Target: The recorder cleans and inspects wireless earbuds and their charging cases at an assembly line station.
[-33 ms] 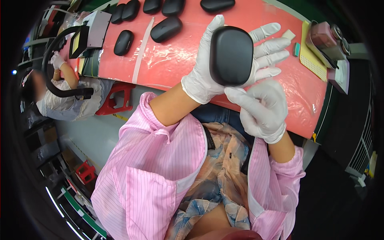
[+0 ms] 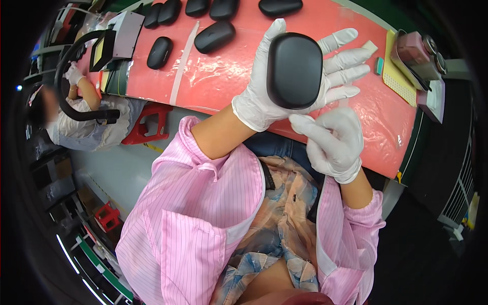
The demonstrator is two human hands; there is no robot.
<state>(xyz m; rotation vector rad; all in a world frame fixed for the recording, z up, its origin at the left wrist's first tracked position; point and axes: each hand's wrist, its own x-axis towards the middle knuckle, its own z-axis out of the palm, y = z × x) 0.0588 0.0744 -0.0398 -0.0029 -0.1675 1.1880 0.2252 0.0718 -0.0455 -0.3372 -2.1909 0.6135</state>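
- Clock read on the whole view, 12 at the top edge.
- Pink striped sleeves (image 2: 203, 183): nearest, filling about 5 to 8 o'clock.
- Right hand (image 2: 335, 145), white glove: 3 o'clock, fingers curled, thumb side pointing at the other palm. Couldn't tell if anything was pinched, or if it touched the left glove.
- Left hand (image 2: 257, 96), white glove: about 1 o'clock, palm up, fingers spread, not clenched; bore the case on the palm, thumb along its 10 o'clock side.
- Black case (image 2: 295, 71), rounded: on that palm, off the bench, broad smooth face up; underside hidden.
- Step, judged: case held up in plain view, presumably being looked over or turned.
- Next move, judged: called for a steady left palm and a light right-hand grip on the case edge, no scuffing.
- Bench (image 2: 213, 84), pink-red top: behind the hands.
- Seven other dark cases, including one lone case (image 2: 160, 53) at 11 o'clock: lying between 10 and 12.
- Teal block (image 2: 379, 66) and yellow sheet (image 2: 399, 84): 2 o'clock.
- Co-worker (image 2: 76, 122): 9 o'clock, far off, near a red stool (image 2: 155, 122).
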